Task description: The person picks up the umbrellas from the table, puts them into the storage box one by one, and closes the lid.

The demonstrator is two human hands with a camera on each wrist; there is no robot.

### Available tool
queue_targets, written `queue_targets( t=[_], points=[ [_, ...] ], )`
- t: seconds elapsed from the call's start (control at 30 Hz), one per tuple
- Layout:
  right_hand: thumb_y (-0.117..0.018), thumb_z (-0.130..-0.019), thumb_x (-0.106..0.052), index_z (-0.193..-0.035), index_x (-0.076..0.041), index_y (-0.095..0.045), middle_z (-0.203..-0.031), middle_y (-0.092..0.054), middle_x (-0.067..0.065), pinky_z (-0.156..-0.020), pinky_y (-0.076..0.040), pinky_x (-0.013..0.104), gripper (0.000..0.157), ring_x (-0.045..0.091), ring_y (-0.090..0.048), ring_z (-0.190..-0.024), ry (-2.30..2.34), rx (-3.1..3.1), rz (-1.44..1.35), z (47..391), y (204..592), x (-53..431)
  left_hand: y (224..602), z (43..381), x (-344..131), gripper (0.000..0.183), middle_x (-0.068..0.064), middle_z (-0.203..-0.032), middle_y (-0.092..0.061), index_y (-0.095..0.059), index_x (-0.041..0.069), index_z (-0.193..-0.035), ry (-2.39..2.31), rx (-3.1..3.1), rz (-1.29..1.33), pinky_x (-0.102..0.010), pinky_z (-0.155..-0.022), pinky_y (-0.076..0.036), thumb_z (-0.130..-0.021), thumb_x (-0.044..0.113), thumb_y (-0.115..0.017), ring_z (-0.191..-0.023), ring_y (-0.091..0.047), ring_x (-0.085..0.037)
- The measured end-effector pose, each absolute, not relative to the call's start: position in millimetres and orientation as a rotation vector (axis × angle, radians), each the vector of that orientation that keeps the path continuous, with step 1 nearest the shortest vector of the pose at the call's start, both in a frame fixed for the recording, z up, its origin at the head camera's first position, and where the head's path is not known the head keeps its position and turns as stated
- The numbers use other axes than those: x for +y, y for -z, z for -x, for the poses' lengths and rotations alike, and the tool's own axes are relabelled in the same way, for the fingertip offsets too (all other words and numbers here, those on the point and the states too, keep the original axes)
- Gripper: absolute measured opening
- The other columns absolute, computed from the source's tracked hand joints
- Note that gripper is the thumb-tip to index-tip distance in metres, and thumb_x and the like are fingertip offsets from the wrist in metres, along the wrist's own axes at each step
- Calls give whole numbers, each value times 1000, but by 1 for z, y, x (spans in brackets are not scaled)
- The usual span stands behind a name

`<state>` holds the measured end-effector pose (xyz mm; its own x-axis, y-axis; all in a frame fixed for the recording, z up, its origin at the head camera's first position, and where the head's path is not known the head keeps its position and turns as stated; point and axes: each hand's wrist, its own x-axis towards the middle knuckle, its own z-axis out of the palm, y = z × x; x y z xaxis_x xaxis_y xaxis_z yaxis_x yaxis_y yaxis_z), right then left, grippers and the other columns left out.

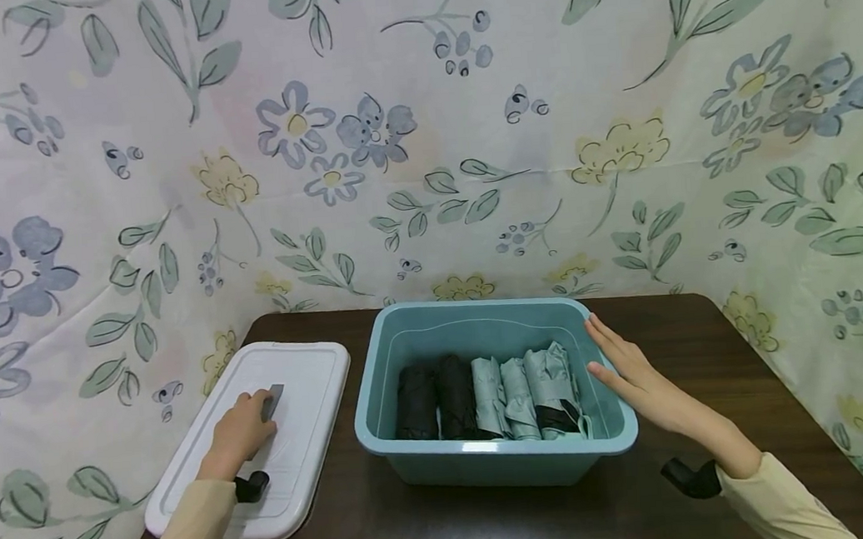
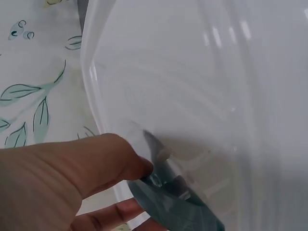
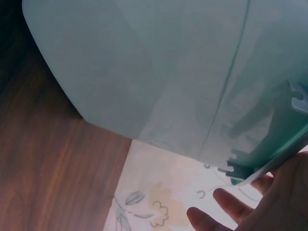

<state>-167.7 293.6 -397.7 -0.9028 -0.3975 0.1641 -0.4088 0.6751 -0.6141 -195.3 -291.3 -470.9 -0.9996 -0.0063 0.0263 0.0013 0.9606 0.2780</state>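
Note:
On the left a white lid (image 1: 301, 446) lies flat on the table. My left hand (image 1: 240, 429) grips its grey-teal handle (image 1: 271, 402); in the left wrist view the thumb presses the handle (image 2: 173, 202) from one side with fingers beyond it. At the centre stands a teal plastic bin (image 1: 490, 466). Inside it are upright rolled fabric bundles, two black (image 1: 436, 398) and several light green (image 1: 519, 393). My right hand (image 1: 643, 388) is at the bin's right rim with fingers fairly straight. In the right wrist view it touches the rim (image 3: 269, 168) near a corner.
The dark wooden table (image 1: 687, 485) bears the bin and the lid. A flower-printed cloth (image 1: 422, 136) hangs behind and at both sides of the table. Black straps with mounts (image 1: 690, 478) sit on both wrists.

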Motion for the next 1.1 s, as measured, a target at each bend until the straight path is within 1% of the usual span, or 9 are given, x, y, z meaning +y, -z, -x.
queue_targets(
  t=[0.23, 0.43, 0.53, 0.67, 0.7, 0.8, 0.9, 1.03, 1.1],
  points=[
    [-40, -99, -27, -150, -17, -6, -157, 4, 3, -93, -14, 71, 62, 45, -3, -137, -1041, -2851, -687, 167, 399, 291, 461, 194, -299, 47, -26, -93, -54, -52, -4, -119, 401, -3081, 35, -43, -52, -42, -74, 9, -60, -63, -52, -30],
    [-39, -99, -27, -150, -17, -6, -157, 3, 5, -93, -14, 70, 61, 45, -6, -136, -1040, -2842, -676, 166, 400, 291, 448, 195, -304, 47, -22, -88, -54, -51, -1, -121, 391, -3062, 117, -38, -51, -40, -76, 8, -59, -61, -48, -24],
    [-39, -99, -28, -150, -17, -7, -157, 2, 5, -93, -13, 71, 61, 44, -5, -137, -1040, -2844, -665, 167, 399, 290, 440, 195, -307, 47, -23, -90, -54, -51, -1, -123, 389, -3061, 152, -38, -53, -41, -78, 8, -59, -63, -49, -24],
    [-38, -100, -29, -150, -17, -7, -157, 2, 4, -93, -14, 72, 60, 44, -6, -137, -1026, -2852, -658, 168, 396, 289, 428, 193, -311, 48, -30, -98, -54, -49, 1, -126, 380, -3061, 172, -40, -53, -42, -80, 9, -59, -65, -51, -26],
    [-38, -100, -29, -150, -17, -8, -157, 1, 4, -93, -15, 72, 60, 44, -7, -136, -1023, -2852, -658, 168, 396, 288, 425, 193, -312, 48, -30, -97, -53, -49, 1, -126, 392, -3059, 184, -40, -53, -41, -80, 9, -59, -65, -51, -26],
    [-38, -100, -30, -150, -16, -8, -157, 1, 5, -92, -15, 72, 61, 45, -7, -136, -1016, -2860, -651, 168, 395, 287, 417, 192, -313, 48, -27, -96, -54, -49, 2, -127, 430, -3047, 217, -35, -52, -40, -81, 10, -57, -66, -51, -25],
    [-38, -99, -30, -150, -15, -8, -157, 1, 5, -93, -14, 72, 61, 45, -7, -136, -1024, -2857, -646, 167, 396, 287, 408, 193, -311, 48, -27, -96, -54, -48, 3, -128, 488, -3026, 280, -32, -52, -39, -81, 8, -57, -73, -54, -29],
    [-38, -100, -29, -150, -16, -8, -157, 1, 6, -93, -14, 72, 61, 46, -7, -136, -1029, -2855, -645, 166, 396, 290, 395, 194, -304, 48, -28, -103, -55, -49, 6, -129, 483, -3001, 354, -32, -53, -40, -82, 7, -57, -78, -55, -30],
    [-38, -100, -30, -150, -16, -8, -157, 1, 5, -93, -14, 72, 60, 45, -7, -136, -1020, -2858, -640, 166, 396, 291, 387, 194, -300, 48, -25, -105, -55, -51, 9, -129, 455, -2982, 397, -33, -54, -39, -82, 7, -57, -75, -54, -27]
  ],
)
